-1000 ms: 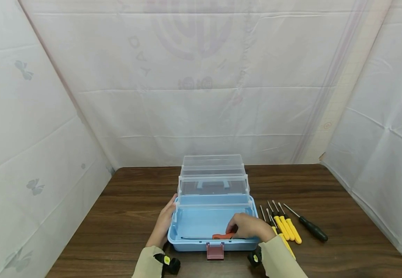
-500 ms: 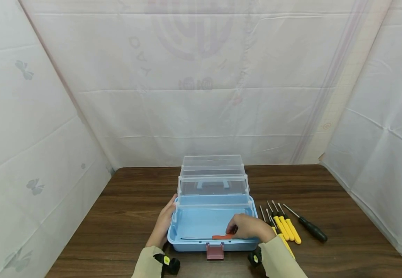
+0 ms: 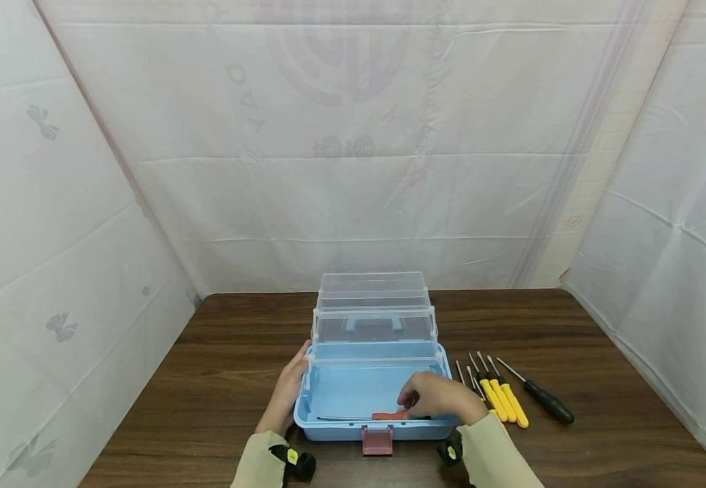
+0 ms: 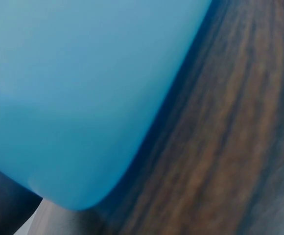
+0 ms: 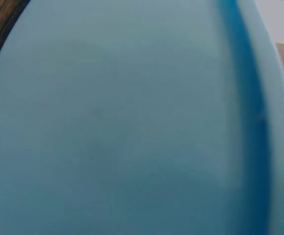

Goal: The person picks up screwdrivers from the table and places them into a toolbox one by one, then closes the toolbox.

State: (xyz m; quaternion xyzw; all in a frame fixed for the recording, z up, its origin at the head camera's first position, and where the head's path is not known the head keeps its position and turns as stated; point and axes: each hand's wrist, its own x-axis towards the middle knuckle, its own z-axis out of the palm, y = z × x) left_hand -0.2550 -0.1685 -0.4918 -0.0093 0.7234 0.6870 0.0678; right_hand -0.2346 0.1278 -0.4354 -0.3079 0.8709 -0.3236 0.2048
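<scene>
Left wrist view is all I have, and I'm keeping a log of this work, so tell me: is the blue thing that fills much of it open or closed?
Observer: Open: the head view shows the blue box with its clear upper section raised toward the far side.
Operator: And where is the right hand?
Observer: The right hand is over the inside of the box, at the orange-handled tool; whether it touches it I can't tell.
Operator: Anything beside the box?
Observer: Yes, yellow-handled screwdrivers and a black-handled screwdriver lie on the table to its right.
</scene>
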